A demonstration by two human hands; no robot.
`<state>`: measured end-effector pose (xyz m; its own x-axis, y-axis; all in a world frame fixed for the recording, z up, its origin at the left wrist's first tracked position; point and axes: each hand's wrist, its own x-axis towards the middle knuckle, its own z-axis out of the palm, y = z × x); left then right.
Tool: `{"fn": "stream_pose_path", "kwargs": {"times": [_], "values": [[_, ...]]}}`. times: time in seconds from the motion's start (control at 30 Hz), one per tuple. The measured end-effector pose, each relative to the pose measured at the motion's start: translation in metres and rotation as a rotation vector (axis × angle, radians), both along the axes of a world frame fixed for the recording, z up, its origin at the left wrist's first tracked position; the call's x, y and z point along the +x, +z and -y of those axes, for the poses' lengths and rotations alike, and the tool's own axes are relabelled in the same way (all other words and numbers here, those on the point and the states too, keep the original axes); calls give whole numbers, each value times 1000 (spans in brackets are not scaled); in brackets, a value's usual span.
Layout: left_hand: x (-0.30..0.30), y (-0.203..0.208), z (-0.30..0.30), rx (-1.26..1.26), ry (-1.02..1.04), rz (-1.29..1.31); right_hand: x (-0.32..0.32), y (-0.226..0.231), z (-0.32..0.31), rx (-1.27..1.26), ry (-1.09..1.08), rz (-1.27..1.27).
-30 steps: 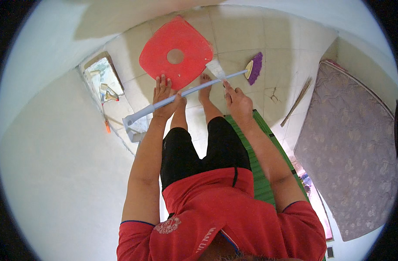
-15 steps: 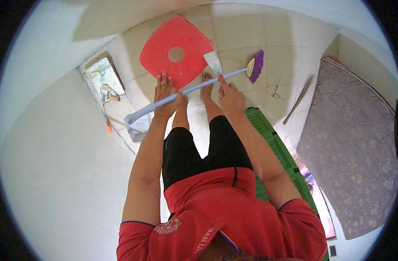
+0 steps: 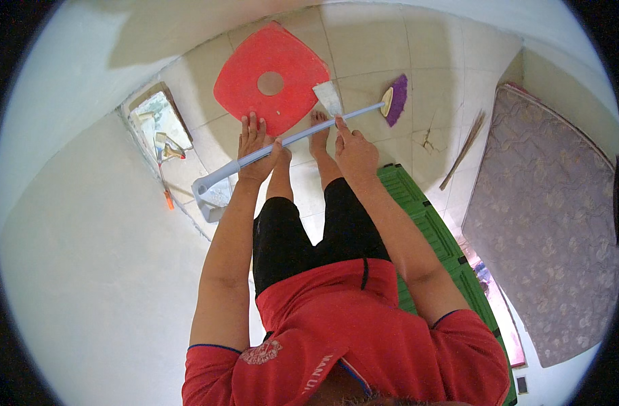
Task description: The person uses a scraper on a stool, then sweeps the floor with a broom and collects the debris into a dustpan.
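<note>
My left hand (image 3: pixel 254 152) has its fingers stretched out flat at the near edge of a red stool seat (image 3: pixel 238 81) with a round hole in its middle. Across that hand slants the pale blue-grey handle of a broom (image 3: pixel 302 133), its purple bristles to the far right. My right hand (image 3: pixel 357 154) is closed around a scraper (image 3: pixel 328 98), index finger pointing along it. The scraper's broad pale blade lies by the seat's right edge. The broom handle runs past the right fingertips; whether they touch it, I cannot tell.
At the left wall a tray (image 3: pixel 180 115) holds brushes or scrapers. An orange-handled tool (image 3: pixel 168 199) lies nearby. A green plastic panel (image 3: pixel 428 220) runs along my right side. Farther right are a bundle of thin sticks (image 3: pixel 463 150) and a leaning patterned mattress (image 3: pixel 543 223).
The whole view has shifted slightly, moving the seat, scraper and broom a little to the left. Both hands keep the same grip and posture.
</note>
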<state>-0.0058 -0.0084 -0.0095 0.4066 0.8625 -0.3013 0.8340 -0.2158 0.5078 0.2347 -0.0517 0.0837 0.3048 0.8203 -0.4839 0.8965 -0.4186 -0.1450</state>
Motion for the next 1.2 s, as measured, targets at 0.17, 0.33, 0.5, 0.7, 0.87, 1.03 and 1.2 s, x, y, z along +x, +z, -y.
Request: {"fn": "stream_pose_path", "kwargs": {"times": [0.17, 0.33, 0.5, 0.7, 0.87, 1.03, 1.2], "values": [[3, 3, -2, -18, -11, -47, 2, -2, -3, 42, -5, -12], [1, 5, -3, -15, -3, -4, 1, 3, -4, 1, 2, -14], [0, -1, 1, 15, -37, -11, 11, 4, -20, 51, -18, -64], [3, 4, -4, -22, -64, -19, 67, -16, -42, 95, -417, -545], [2, 4, -4, -16, -76, -30, 113, -25, -21, 29, -490, -695], [4, 5, -6, -12, -101, -1, 120, -19, -36, -11, -393, -679], [5, 5, -7, -17, -123, -7, 123, -28, -49, -107, -346, -677]]}}
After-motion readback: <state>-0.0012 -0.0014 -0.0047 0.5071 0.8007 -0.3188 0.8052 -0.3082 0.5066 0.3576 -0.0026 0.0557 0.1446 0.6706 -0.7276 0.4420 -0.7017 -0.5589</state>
